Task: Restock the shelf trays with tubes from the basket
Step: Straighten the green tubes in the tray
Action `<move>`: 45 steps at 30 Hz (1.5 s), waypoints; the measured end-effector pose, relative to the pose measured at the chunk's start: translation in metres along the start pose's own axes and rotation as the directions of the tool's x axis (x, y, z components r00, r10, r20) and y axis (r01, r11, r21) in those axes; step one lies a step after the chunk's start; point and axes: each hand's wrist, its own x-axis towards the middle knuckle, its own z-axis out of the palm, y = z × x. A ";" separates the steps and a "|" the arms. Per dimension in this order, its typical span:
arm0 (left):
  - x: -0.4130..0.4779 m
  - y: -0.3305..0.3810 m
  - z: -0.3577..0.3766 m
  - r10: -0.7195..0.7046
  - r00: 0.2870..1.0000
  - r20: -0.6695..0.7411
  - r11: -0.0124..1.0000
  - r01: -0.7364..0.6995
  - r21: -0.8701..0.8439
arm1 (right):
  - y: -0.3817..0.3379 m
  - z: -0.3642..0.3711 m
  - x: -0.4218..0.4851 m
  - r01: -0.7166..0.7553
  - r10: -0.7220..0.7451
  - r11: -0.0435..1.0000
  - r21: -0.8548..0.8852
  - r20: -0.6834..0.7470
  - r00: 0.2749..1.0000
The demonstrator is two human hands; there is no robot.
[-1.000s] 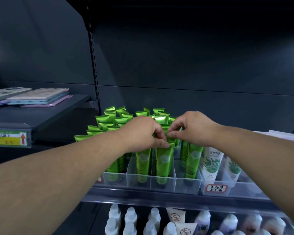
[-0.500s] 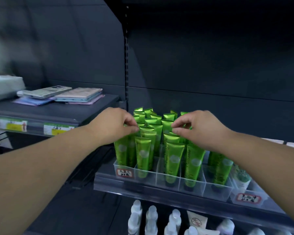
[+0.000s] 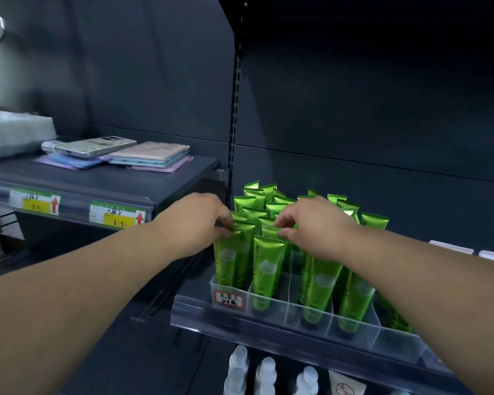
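Several shiny green tubes (image 3: 264, 269) stand cap-down in a clear divided shelf tray (image 3: 354, 332) with a red-edged label on its front left. My left hand (image 3: 200, 220) pinches the crimped top of the front-left green tube (image 3: 226, 260). My right hand (image 3: 311, 223) pinches the top of a tube in the second row, near the tray's middle. One front compartment, between the second and third front tubes, holds no tube. The basket is out of view.
A dark shelf (image 3: 103, 181) at the left carries a phone, flat pastel packs and a white bundle, with yellow price tags (image 3: 117, 218) on its edge. White bottles (image 3: 265, 374) stand on the shelf below the tray. The dark back panel and slotted upright rise behind.
The view has swung left, so the tray sits further right. Both hands have shifted from the middle tubes toward the tray's left end, the left hand reaching the front-left tube.
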 end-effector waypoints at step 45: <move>0.060 0.005 0.000 -0.006 0.996 0.085 0.995 0.015 -0.102 | 0.008 -0.011 0.026 -0.061 0.061 0.998 0.022 0.008 0.998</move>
